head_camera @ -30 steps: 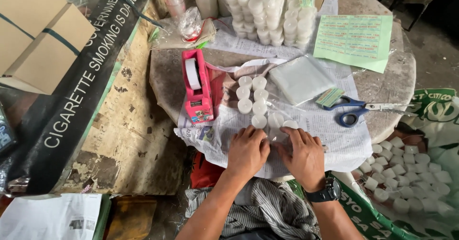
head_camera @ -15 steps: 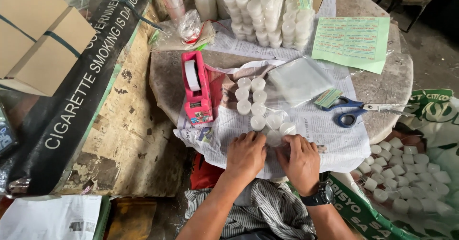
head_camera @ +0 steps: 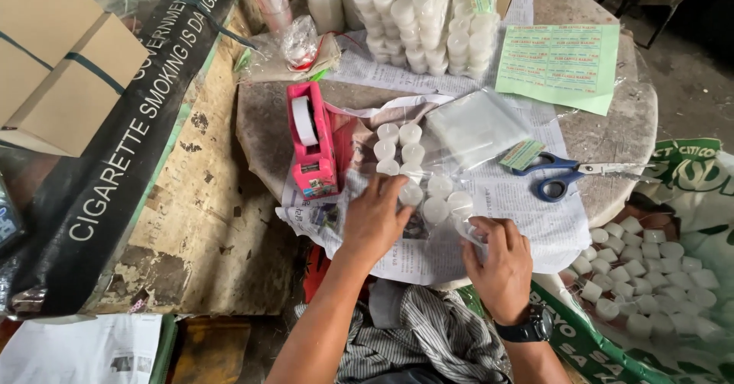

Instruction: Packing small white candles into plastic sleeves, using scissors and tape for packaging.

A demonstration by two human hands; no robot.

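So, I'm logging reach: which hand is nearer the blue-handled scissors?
Right. The right hand lies below and to the left of the scissors, apart from them. The left hand is farther left, beyond the white candles, next to the pink tape dispenser.

The scene is lit by soft, even daylight, and only faint shadows are cast under the hands. Mild glare is seen on the clear plastic bag [head_camera: 474, 128] and the wrapped stacks of white cups [head_camera: 417, 21]. Focus is sharp throughout; straight edges are bent slightly near the corners.
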